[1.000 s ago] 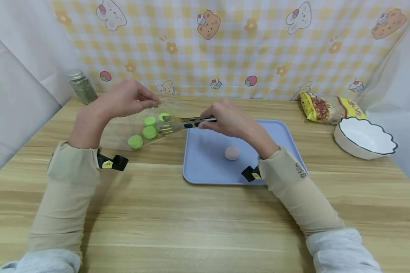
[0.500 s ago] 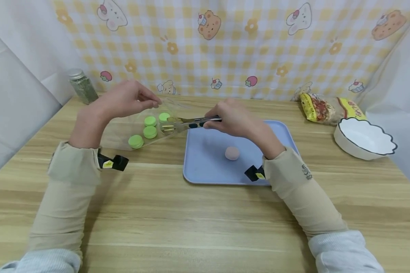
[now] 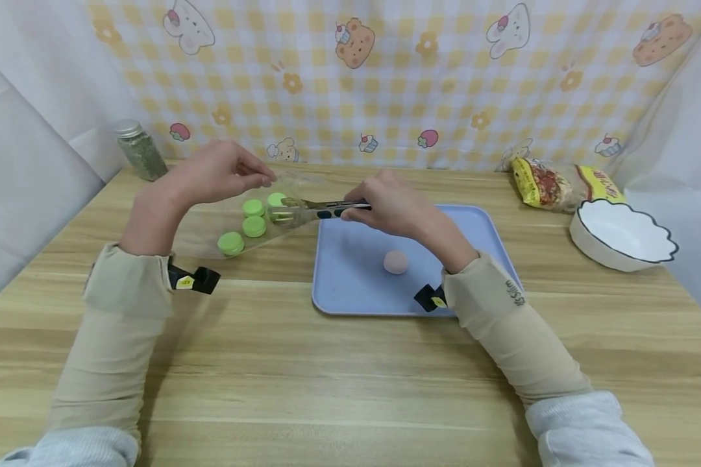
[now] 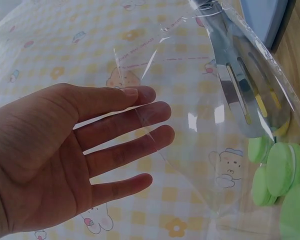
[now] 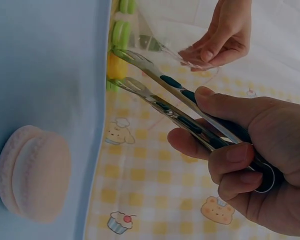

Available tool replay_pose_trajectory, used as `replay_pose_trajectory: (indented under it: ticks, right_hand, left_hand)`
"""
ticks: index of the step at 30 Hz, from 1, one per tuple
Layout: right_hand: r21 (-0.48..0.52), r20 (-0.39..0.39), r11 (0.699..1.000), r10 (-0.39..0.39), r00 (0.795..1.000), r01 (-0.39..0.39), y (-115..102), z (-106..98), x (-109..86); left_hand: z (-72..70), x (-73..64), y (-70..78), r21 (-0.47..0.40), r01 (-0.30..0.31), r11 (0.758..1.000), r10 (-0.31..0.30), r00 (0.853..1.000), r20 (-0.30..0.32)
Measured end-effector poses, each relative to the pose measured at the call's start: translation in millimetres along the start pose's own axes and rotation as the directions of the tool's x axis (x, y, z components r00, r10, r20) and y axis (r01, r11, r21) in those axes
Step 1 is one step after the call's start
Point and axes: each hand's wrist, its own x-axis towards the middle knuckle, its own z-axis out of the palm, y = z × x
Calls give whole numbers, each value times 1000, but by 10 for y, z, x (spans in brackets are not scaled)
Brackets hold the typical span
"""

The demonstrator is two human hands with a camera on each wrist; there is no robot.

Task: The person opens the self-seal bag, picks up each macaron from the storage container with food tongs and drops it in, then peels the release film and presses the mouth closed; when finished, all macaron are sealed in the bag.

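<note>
My left hand (image 3: 222, 170) pinches the edge of a clear plastic bag (image 4: 185, 120) between thumb and index finger, the other fingers extended. Several green macarons (image 3: 231, 243) lie inside the bag on the table. My right hand (image 3: 388, 204) grips a pair of metal tongs (image 5: 177, 112) with dark grip inserts. The slotted heads of the tongs reach into the bag's mouth, by the green macarons. Between those heads shows a yellow macaron (image 5: 116, 66), mostly hidden in the head view. A pale pink macaron (image 3: 395, 262) sits on the blue tray (image 3: 350, 295) below my right hand.
At the back left stands a glass jar (image 3: 140, 152) of green dried herbs with a metal lid. A yellow-and-clear food packet (image 3: 563, 185) lies at the back right, behind a white scalloped bowl (image 3: 622, 237). A patterned checked cloth (image 3: 385, 91) hangs behind the table.
My right hand drew the tongs slightly right, then brought them back left into the bag's mouth. My left hand stays at the bag's edge.
</note>
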Motion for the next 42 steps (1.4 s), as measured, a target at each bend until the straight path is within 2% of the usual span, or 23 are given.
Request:
replay_pose_trajectory:
  ticks: [8, 15, 22, 28, 36, 42]
  right_hand:
    - [13, -2, 1000, -10, 1000, 10, -10, -2, -7]
    - [30, -20, 1000, 11, 1000, -11, -30, -19, -22]
    - [-11, -30, 1000, -15, 999, 15, -68, 74, 34]
    - [2, -38, 1000, 15, 999, -15, -77, 113, 42]
    - [21, -34, 999, 39, 999, -38, -74, 63, 32]
    - [36, -24, 999, 19, 1000, -18, -47, 3, -3]
  left_hand:
    - [5, 13, -14, 14, -16, 1000, 16, 1000, -6]
    - [2, 19, -7, -14, 11, 1000, -11, 1000, 13]
    - [9, 13, -7, -14, 4, 1000, -4, 1000, 10]
    - [11, 10, -15, -8, -6, 1000, 6, 1000, 3]
    - [18, 12, -27, -15, -5, 1000, 5, 1000, 1]
    - [16, 10, -32, -17, -6, 1000, 6, 1000, 3]
